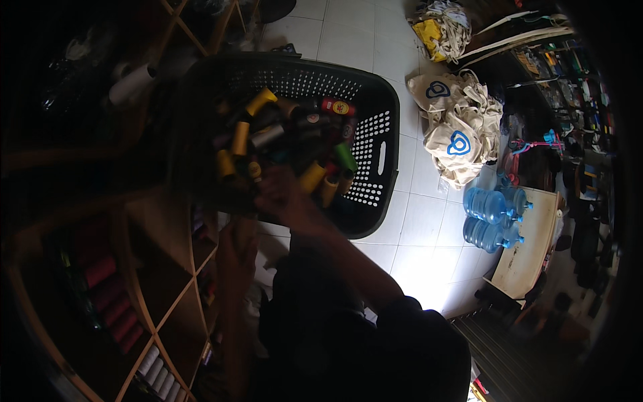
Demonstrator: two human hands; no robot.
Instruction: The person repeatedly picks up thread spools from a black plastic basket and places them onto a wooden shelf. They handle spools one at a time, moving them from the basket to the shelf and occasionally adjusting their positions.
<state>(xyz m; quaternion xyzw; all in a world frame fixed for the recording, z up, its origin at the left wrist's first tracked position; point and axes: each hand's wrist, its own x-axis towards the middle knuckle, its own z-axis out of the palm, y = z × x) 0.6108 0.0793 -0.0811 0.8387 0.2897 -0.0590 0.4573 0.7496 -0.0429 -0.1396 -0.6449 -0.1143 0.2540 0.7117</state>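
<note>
A dark plastic basket (pixel 394 134) with perforated walls holds several thread spools in yellow, green, red and dark colours. My right hand (pixel 280 197) reaches over its near side, fingers curled, close to a small yellow spool (pixel 254 169). Whether that spool is in its grip is too dark to tell. Just outside the basket's near edge, my left hand (pixel 240 248) is closed around a dim, tan, upright thing whose kind I cannot make out. A green spool (pixel 345 158) and a yellow spool (pixel 313 178) lie to the right of my right hand.
Wooden shelving (pixel 175 308) at the left holds red spools (pixel 115 308) and white spools (pixel 158 372). Cream cloth bags (pixel 459 127) are heaped on the tiled floor (pixel 418 231) at right. Blue water jugs (pixel 487 206) lie beside a pale wooden board (pixel 529 258).
</note>
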